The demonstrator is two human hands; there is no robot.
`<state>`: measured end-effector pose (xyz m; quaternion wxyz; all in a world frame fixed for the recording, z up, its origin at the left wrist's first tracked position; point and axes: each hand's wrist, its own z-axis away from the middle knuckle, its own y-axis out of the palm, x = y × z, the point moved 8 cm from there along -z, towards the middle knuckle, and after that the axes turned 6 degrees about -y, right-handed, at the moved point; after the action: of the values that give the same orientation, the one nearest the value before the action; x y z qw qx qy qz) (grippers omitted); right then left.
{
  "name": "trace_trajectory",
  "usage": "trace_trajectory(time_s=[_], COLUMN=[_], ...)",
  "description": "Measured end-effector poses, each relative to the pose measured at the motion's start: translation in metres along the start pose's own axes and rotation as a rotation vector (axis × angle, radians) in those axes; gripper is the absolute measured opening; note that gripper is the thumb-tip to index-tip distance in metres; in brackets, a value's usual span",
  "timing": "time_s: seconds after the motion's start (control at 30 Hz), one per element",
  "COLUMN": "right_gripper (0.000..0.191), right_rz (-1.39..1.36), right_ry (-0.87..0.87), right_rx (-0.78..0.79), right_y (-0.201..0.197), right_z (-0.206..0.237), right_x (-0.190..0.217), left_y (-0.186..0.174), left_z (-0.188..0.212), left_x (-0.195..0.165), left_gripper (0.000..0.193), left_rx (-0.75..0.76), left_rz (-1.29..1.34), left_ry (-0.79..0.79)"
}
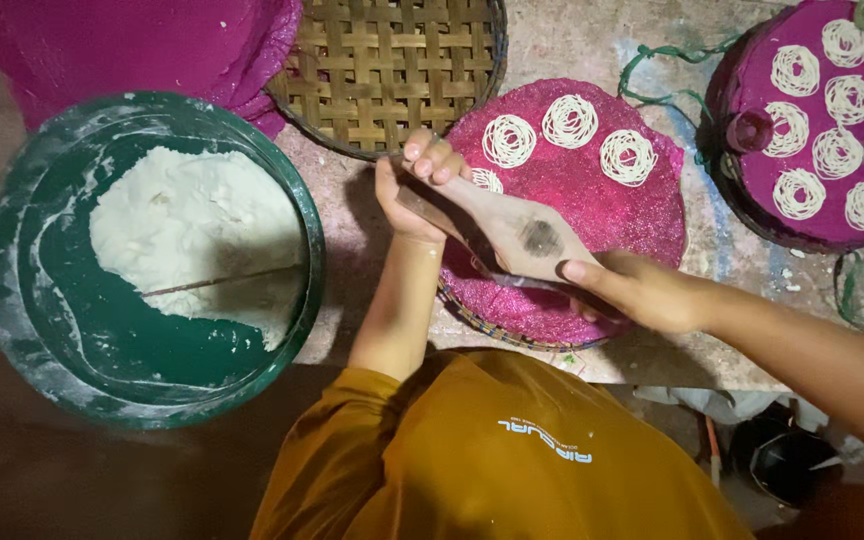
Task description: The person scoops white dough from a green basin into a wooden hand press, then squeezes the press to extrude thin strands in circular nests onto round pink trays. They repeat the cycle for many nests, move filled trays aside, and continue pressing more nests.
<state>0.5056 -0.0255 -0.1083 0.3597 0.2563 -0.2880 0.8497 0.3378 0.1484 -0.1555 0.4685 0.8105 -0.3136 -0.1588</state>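
– What are the hands doing?
– Left hand [414, 185] is gripping one handle of the wooden noodle press [512, 228]; right hand [642, 290] is clasping the other; the press is hovering over the pink mat [592, 200], beside noodle coils [569, 121].

Green dough basin [12, 300], empty woven tray [392, 70]

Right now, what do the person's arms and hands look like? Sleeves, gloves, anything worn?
Both hands are bare: no gloves on the left hand or the right hand. The forearms are uncovered too. The left arm emerges from a short mustard-orange sleeve of a shirt. No watch or bracelet shows; rings cannot be made out.
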Motion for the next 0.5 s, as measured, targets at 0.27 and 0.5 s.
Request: trace_trajectory(time_s=[0.27, 0.5], right_gripper=[0.082, 0.085], right_rz=[0.077, 0.057], right_ry=[0.069, -0.013], right_rx=[-0.136, -0.013], right_y=[-0.029, -0.002], right_z=[0.012, 0.010], right_x=[0.003, 0.003], left_y=[0.005, 0.021], left_z=[-0.032, -0.016], left_x=[0.015, 0.009], left_gripper=[0.029, 0.027], left_rx=[0.119, 0.097], left_rz=[0.017, -0.031], left_ry=[-0.001, -0.021])
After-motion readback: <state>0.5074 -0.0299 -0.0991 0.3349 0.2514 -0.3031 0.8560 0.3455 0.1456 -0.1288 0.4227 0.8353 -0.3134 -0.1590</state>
